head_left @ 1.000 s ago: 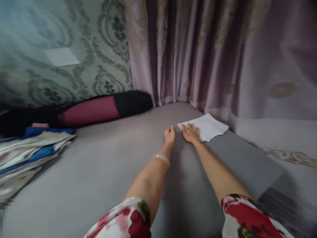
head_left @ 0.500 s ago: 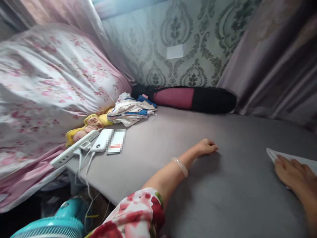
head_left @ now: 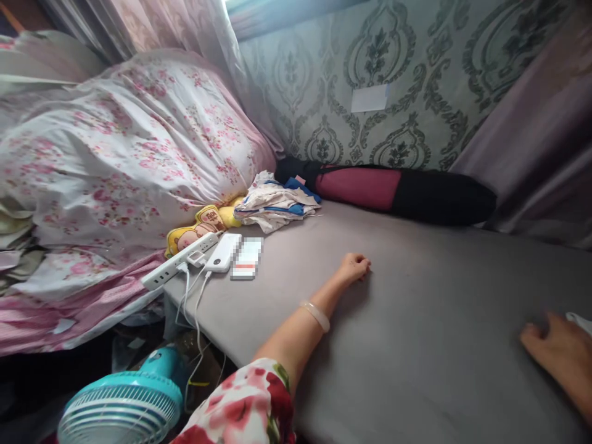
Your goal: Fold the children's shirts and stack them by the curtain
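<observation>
My left hand [head_left: 355,268] is held over the grey bed surface [head_left: 416,277], its fingers curled in and nothing visible in them. A pale bangle [head_left: 316,316] circles that forearm. At the right edge my right hand [head_left: 557,345] is slightly blurred, with thumb and fingers apart. Just beyond it, a white flat item [head_left: 579,322] is mostly cut off by the frame; whether the hand touches it I cannot tell.
To the left lie a power strip [head_left: 180,262], a white power bank [head_left: 224,253], a pixelated phone-like item [head_left: 247,259] and crumpled clothes [head_left: 277,206]. A long black and maroon bag [head_left: 361,188] lies by the wall. A turquoise fan [head_left: 123,401] stands below the edge.
The view has swung right-to-left, so the white item is now mostly out of frame. My right hand, earlier flat on that item, now has its thumb spread away. My left hand stays curled.
</observation>
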Demonstrator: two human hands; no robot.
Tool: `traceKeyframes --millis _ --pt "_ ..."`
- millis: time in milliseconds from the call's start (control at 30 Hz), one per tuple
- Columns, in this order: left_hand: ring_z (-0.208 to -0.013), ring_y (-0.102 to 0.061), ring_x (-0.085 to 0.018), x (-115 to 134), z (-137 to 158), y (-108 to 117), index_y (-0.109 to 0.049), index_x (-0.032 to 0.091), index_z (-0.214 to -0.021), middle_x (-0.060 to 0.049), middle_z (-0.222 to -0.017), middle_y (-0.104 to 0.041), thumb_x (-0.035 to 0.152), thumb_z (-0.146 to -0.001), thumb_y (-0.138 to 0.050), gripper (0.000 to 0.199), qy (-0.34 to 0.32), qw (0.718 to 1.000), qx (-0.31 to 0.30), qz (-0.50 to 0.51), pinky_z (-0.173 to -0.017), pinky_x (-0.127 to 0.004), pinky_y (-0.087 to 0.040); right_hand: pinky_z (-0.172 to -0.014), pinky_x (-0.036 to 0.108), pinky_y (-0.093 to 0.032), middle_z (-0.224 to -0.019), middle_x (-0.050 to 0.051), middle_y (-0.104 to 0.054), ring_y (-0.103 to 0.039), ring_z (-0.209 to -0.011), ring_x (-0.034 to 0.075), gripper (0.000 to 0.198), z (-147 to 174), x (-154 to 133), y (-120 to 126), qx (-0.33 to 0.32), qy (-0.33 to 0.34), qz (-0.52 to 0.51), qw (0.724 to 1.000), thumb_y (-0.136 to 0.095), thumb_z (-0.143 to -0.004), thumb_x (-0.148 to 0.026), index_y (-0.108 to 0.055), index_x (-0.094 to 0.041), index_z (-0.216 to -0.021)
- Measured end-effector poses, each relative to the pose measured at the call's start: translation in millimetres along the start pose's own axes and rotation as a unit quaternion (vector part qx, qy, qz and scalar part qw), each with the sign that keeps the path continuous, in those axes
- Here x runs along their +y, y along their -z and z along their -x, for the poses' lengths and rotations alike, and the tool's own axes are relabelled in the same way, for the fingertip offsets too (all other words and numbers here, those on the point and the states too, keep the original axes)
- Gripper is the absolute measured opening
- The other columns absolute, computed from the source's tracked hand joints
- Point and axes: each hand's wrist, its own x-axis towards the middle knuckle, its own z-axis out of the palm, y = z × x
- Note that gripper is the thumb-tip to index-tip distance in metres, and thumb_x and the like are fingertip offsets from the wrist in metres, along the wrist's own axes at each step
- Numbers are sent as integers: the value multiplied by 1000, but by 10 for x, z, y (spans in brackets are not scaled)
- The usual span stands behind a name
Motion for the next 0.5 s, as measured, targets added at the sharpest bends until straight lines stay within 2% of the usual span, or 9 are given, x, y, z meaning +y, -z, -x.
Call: traceKeyframes --millis 33,100,233,367,500 --pt "-47 -47 -6 0 -6 -24 -63 13 -74 2 -61 -56 13 -85 -50 17 5 1000 11 9 -47 -17 -41 -90 45 -43 -121 32 -57 -53 -118 36 56 -5 -58 -66 -19 19 -9 1000 -35 -91 -29 -50 6 -133" --pt "-46 -47 -6 11 -15 -54 -62 13 -74 2 -60 -55 14 -86 -49 18 17 999 29 28 -46 -17 -41 -94 46 -40 -132 30 -51 -49 -123 36 61 33 -282 -162 -59 32 -36 997 -30 -92 -35 -48 4 -136" --pt "-46 -51 -7 71 -32 28 -62 13 -78 0 -60 -58 14 -87 -49 16 37 996 56 65 -47 -18 -43 -98 51 -35 -142 24 -44 -42 -130 37 65 293 -942 -181 -62 64 -43 995 -19 -93 -43 -49 -5 -137" --pt "-45 -52 -8 148 -128 315 -61 13 -75 -1 -60 -59 13 -84 -51 14 43 989 118 78 -49 -19 -44 -107 53 -29 -145 23 -41 -36 -135 35 63 591 -1512 -125 -39 124 -43 991 -19 -95 -41 -46 -6 -139" --pt "-52 -57 -10 218 -309 775 -61 14 -77 -2 -63 -61 13 -83 -50 13 32 968 235 81 -53 -20 -44 -109 57 -25 -150 20 -36 -32 -139 33 61 774 -1849 -115 -56 177 -44 982 -18 -97 -42 -45 -10 -141"
